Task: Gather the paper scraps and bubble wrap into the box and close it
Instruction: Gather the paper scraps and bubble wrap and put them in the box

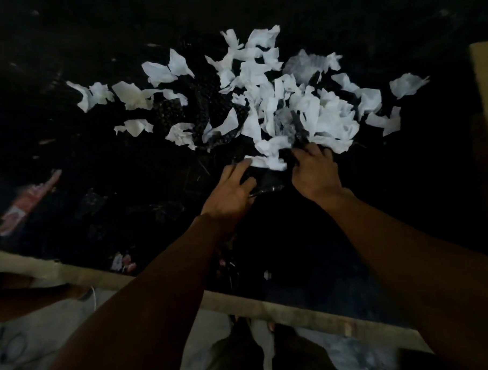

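Left hand fingers spread, right hand curled into paper scraps — can't tell if gripping; dim light — scattered outliers may get missed.

No words, numbers or logos can be read anywhere in this dim view; the flat red-and-white printed packet lying at the left of the black tabletop carries markings, but they are blurred past reading; the small pink-and-white printed scrap near the table's front edge is likewise illegible; the torn white paper scraps heaped at the centre show no print.
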Tool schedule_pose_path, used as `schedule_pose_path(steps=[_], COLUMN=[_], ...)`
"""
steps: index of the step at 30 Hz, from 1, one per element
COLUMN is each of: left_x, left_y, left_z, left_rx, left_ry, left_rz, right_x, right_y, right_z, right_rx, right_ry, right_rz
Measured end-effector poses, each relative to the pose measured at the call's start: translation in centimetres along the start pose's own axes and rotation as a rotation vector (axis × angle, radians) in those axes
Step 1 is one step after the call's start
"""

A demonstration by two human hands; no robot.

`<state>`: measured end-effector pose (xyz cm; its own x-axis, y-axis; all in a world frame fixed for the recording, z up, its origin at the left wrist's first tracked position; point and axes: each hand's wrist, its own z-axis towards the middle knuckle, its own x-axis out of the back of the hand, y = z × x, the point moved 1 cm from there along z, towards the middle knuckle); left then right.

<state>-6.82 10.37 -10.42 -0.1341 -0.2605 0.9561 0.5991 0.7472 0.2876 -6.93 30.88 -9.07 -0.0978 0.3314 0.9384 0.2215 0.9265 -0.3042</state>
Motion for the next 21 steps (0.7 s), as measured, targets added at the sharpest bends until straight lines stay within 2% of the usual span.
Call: schedule_pose_path(steps=[4, 7, 11, 13, 16, 21], left_x=[-0.1, -0.3, -0.6, -1.1, -1.4, -1.8], left_y=[-0.9, -0.8, 0.4, 0.5, 0.4, 0.3], left_z=[2.0, 3.3, 3.7, 3.4, 3.3, 4.1], left_rx=[-0.202, -0.209, -0.034, -0.08, -0.168, -0.184], left_ry=[-0.108, -0.187, -0.142, -0.079, -0.02, 0.058], left_rz=[0.075, 0.002, -0.178, -0.108, 0.076, 0.013], right_x=[-1.2, -2.5, -2.6, -2.1, -2.3, -3.2], right_y=[1.1, 2.3, 3.2, 3.0, 2.8, 3.1], right_z=[-2.0, -3.2, -3.9, -4.2, -4.3, -4.6], right_rx=[0.038, 0.048, 0.092, 0.077, 0.11, 0.088], right_ry=[0.232, 0.345, 0.366, 0.313, 0.359, 0.49], right_rz=[0.04, 0.035, 0.255, 0.325, 0.266, 0.25])
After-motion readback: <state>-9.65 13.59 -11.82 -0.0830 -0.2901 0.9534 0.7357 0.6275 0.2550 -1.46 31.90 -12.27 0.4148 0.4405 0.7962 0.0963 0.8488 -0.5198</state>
